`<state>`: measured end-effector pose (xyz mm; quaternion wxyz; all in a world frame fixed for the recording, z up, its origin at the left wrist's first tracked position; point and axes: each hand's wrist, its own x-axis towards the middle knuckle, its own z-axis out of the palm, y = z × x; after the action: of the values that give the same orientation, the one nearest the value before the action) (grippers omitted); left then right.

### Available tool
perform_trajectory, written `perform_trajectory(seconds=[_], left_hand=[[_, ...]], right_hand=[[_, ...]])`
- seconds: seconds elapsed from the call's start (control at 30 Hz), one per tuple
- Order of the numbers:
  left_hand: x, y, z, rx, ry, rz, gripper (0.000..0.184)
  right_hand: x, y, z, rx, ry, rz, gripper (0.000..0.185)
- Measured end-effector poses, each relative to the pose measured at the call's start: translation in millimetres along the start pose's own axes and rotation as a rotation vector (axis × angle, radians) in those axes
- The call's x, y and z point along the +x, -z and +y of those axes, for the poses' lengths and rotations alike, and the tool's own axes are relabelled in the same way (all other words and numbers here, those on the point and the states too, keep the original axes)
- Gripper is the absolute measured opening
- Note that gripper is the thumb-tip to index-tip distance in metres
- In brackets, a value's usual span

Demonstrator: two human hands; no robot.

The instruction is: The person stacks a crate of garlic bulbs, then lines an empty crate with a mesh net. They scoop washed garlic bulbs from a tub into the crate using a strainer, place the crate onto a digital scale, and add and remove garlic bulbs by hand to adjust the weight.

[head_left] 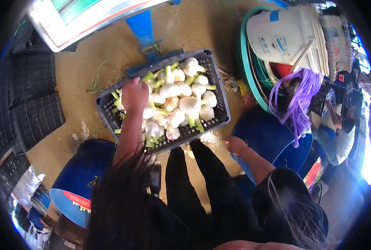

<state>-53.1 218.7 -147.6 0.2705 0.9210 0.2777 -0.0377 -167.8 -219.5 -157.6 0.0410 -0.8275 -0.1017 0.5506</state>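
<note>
A black plastic crate (225, 101) on the floor in front of my feet is full of white garlic bulbs (190, 105) with short green cut stems. My left hand (134, 95) reaches in over the crate's left side, its fingers curled down among the garlic. Whatever those fingers hold is hidden beneath the hand. Off the crate's lower right corner hangs my right hand (236, 146), with nothing in it and the fingers loosely bent. It is in front of a dark blue tub (256, 129).
A white bucket (283, 39) lies tilted in a green basin (244, 54), with purple twine (300, 100) hanging beside it. A blue barrel (83, 160) stands at lower left. Black crates (35, 121) are stacked at left. Another person (339, 141) sits at far right.
</note>
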Motion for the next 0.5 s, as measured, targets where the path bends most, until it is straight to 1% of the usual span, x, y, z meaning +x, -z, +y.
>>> perform_trajectory(seconds=[0.03, 0.07, 0.1, 0.13, 0.17, 0.2, 0.27, 0.3, 0.33, 0.4, 0.43, 0.47, 0.5], left_hand=[[2, -6, 7, 0.220, 0.061, -0.084, 0.033], [1, -11, 14, 0.223, 0.059, -0.085, 0.033], [0, -14, 23, 0.358, 0.156, -0.113, 0.035], [1, -17, 29, 0.495, 0.253, -0.142, 0.037], [4, -32, 12, 0.421, 0.301, -0.103, 0.037], [7, -31, 15, 0.423, 0.304, -0.096, 0.037], [5, -32, 18, 0.456, 0.347, -0.061, 0.035], [4, -33, 20, 0.471, 0.340, -0.021, 0.031], [3, -32, 21, 0.473, 0.341, -0.026, 0.031], [-4, -23, 19, 0.378, 0.360, 0.117, 0.026], [-12, -21, 10, 0.216, 0.280, 0.321, 0.023], [-15, -11, 7, -0.195, 0.259, 0.504, 0.025], [-23, 2, 2, -0.416, 0.149, 0.552, 0.030]], right_hand=[[-4, -1, -24, 0.103, 0.073, 0.018, 0.031], [-14, 9, -49, 0.204, 0.046, 0.027, 0.030], [-21, 20, -69, 0.317, 0.023, -0.031, 0.030], [-15, 7, -62, 0.509, 0.143, -0.007, 0.030], [-16, 6, -64, 0.570, 0.124, -0.022, 0.031], [-15, 8, -65, 0.629, 0.105, -0.040, 0.032], [-18, 18, -63, 0.597, 0.077, -0.029, 0.032], [-19, 21, -61, 0.564, 0.045, -0.014, 0.032], [-19, 19, -55, 0.566, 0.042, -0.018, 0.032], [-18, 18, -40, 0.590, -0.041, 0.074, 0.032], [-21, 26, -39, 0.594, -0.104, 0.068, 0.032], [-21, 23, -32, 0.589, -0.104, 0.065, 0.032], [-18, 17, -23, 0.601, -0.103, 0.091, 0.032]])
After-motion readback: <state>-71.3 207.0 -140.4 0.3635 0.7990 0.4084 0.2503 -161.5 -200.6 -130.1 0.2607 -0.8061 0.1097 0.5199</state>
